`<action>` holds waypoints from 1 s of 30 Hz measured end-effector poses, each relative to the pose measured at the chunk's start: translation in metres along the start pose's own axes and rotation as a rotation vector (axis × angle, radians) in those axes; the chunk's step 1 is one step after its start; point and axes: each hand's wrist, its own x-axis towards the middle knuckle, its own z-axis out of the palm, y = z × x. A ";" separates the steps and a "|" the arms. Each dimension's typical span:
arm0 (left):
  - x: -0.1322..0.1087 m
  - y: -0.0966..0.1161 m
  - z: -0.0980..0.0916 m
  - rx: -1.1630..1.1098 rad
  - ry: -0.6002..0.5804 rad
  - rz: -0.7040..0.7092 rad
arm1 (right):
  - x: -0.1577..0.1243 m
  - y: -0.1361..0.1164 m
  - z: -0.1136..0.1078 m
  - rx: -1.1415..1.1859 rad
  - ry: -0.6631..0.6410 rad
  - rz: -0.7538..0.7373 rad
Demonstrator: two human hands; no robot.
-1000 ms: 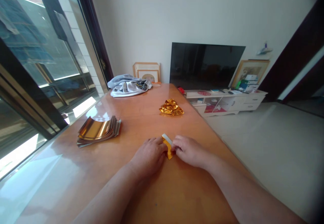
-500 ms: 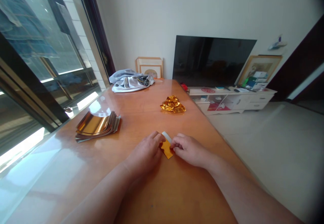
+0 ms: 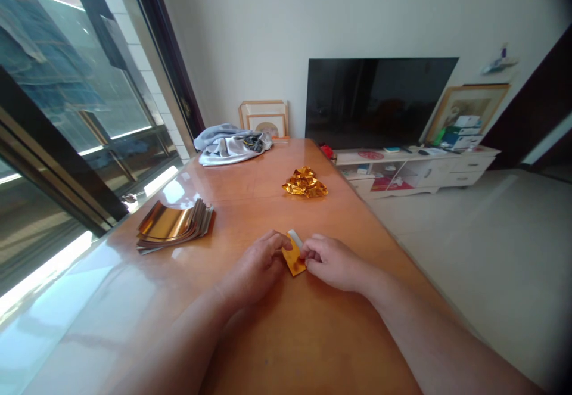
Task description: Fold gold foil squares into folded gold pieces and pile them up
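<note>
The fingers (image 3: 277, 240) of the left hand (image 3: 255, 268) are bent and touch the upper left side of a small folded gold paper (image 3: 292, 260). The fingers of the right hand (image 3: 334, 264) are curled close together at the right edge of this paper. I cannot tell if either hand has the paper clamped between thumb and finger, because the tips are partly hidden. The paper is between the two hands, on the counter (image 3: 268, 347), and it is tilted to the left at its far end. A narrow white strip (image 3: 295, 238) shows along its far right side, and one corner points to the near side.

To the left, well apart from the left hand, there is a stack of gold sheets (image 3: 165, 225); the sheets are curved, and their right edges are raised. Beyond the hands, near the right edge of the counter, lies a pile of crumpled gold foil (image 3: 305, 183). At the far left end of the counter there is a bundle of grey cloth (image 3: 227, 149), and behind it stand framed pictures (image 3: 267, 109) near the wall (image 3: 241, 25). On the far right, a dark television (image 3: 379, 103) is above a white cabinet (image 3: 429, 174), with a larger framed picture (image 3: 467, 98) beside it. Glass doors (image 3: 120, 100) are on the left side, and a pale floor (image 3: 456, 252) is on the right.
</note>
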 end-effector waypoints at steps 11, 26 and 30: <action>0.003 -0.001 0.005 0.030 0.057 -0.009 | -0.001 0.002 0.001 0.017 -0.017 -0.014; 0.005 0.001 0.000 0.240 -0.088 0.091 | -0.004 0.000 -0.004 -0.002 -0.053 -0.026; 0.005 0.004 0.000 0.323 -0.124 0.073 | -0.007 -0.003 -0.005 -0.049 -0.024 -0.035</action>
